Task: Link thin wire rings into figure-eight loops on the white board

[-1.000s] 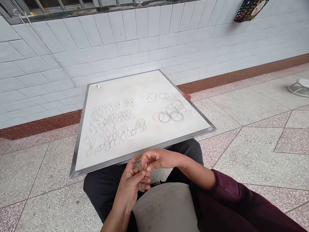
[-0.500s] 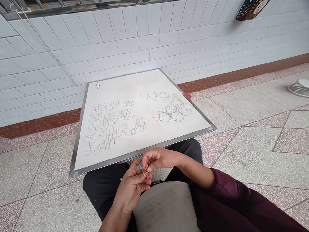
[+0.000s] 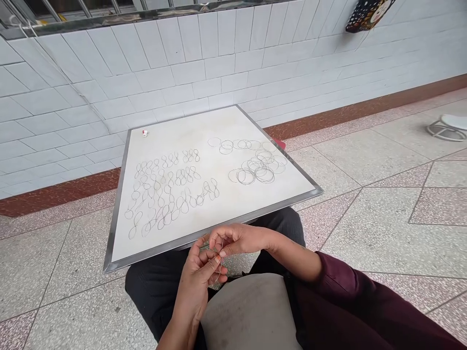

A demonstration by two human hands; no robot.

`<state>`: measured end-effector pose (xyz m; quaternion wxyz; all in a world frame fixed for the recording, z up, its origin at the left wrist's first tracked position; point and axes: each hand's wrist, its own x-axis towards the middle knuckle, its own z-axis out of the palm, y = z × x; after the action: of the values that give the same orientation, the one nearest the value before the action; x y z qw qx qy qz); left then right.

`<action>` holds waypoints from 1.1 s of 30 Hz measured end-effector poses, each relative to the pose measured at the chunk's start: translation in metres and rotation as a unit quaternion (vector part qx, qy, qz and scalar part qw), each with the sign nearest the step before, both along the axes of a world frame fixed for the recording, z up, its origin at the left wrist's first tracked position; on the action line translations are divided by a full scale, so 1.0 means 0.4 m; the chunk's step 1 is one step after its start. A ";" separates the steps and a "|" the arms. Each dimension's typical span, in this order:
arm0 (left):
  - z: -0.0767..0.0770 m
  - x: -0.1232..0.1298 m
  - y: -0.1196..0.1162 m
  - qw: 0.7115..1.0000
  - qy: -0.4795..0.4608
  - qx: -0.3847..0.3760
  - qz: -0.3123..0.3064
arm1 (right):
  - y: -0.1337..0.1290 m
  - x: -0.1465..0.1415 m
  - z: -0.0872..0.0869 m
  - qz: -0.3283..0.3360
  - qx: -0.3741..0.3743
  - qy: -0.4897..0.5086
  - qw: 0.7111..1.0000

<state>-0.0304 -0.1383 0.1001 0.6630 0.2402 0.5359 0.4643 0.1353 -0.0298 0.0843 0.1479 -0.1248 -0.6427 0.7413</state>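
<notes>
Just past the near table edge, above my lap, both my hands hold one thin wire loop. My left hand pinches it between thumb and fingers, and part of the loop hangs below that thumb. My right hand grips the upper part, with its fingertips touching those of the left. The wire seems to cross between the two pinches, but fingers hide some of it. On the table's left lie several rows of figure-eight wire loops. Round wire rings overlap in a group on the right.
The white table has a metal rim and stands against a tiled wall. A small red-and-white item lies at its far left corner. A stool is on the floor at the right. A patterned bag hangs on the wall.
The wire loop has turned between my fingers, and its upper part now shows as a wider curve. My hands stay close together. The view has shifted slightly.
</notes>
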 end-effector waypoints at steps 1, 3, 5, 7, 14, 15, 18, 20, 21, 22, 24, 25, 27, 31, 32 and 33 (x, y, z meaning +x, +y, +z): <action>0.001 -0.001 -0.001 1.000 0.005 0.004 0.001 | -0.003 0.001 0.003 -0.005 0.008 -0.002 1.000; 0.005 -0.002 -0.003 1.000 0.014 0.012 0.003 | -0.010 0.002 0.005 -0.023 0.009 -0.002 1.000; 0.012 -0.004 -0.004 1.000 0.018 0.021 0.007 | -0.020 -0.001 0.002 -0.050 -0.011 0.011 0.999; 0.020 -0.005 -0.006 0.999 0.016 0.028 0.014 | -0.032 -0.006 -0.005 -0.078 -0.033 0.035 0.996; 0.035 -0.002 -0.014 0.998 0.033 0.041 0.016 | -0.055 -0.019 -0.007 -0.123 -0.045 0.045 0.990; 0.035 -0.002 -0.015 0.998 0.044 0.047 0.011 | -0.055 -0.018 -0.005 -0.125 -0.047 0.038 0.990; 0.026 -0.002 -0.017 0.996 0.064 0.066 -0.008 | -0.054 -0.016 0.000 -0.125 -0.053 0.031 0.990; 0.017 -0.001 -0.017 0.994 0.068 0.081 -0.012 | -0.053 -0.014 -0.001 -0.120 -0.056 0.029 0.991; 0.013 0.000 -0.017 0.993 0.074 0.089 -0.013 | -0.052 -0.014 -0.002 -0.119 -0.057 0.029 0.991; 0.010 0.001 -0.016 0.992 0.083 0.096 -0.013 | -0.052 -0.014 -0.004 -0.118 -0.058 0.029 0.991; 0.007 0.005 -0.015 0.988 0.106 0.108 -0.011 | -0.054 -0.016 -0.006 -0.122 -0.060 0.031 0.990; 0.007 0.006 -0.014 0.987 0.114 0.112 -0.009 | -0.055 -0.018 -0.007 -0.125 -0.062 0.033 0.990; 0.010 0.008 -0.014 0.987 0.115 0.115 0.001 | -0.059 -0.024 -0.011 -0.135 -0.070 0.041 0.987; 0.023 0.008 -0.015 0.991 0.080 0.104 0.021 | -0.074 -0.040 -0.029 -0.232 -0.052 0.038 0.970; 0.026 0.008 -0.015 0.992 0.071 0.099 0.025 | -0.078 -0.043 -0.035 -0.274 -0.022 0.030 0.961; 0.028 0.007 -0.015 0.993 0.065 0.097 0.027 | -0.082 -0.044 -0.041 -0.310 0.025 0.023 0.950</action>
<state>-0.0274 -0.1443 0.1113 0.5875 0.3179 0.5367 0.5155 0.1175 -0.0628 0.0679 0.3882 -0.2970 -0.5871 0.6453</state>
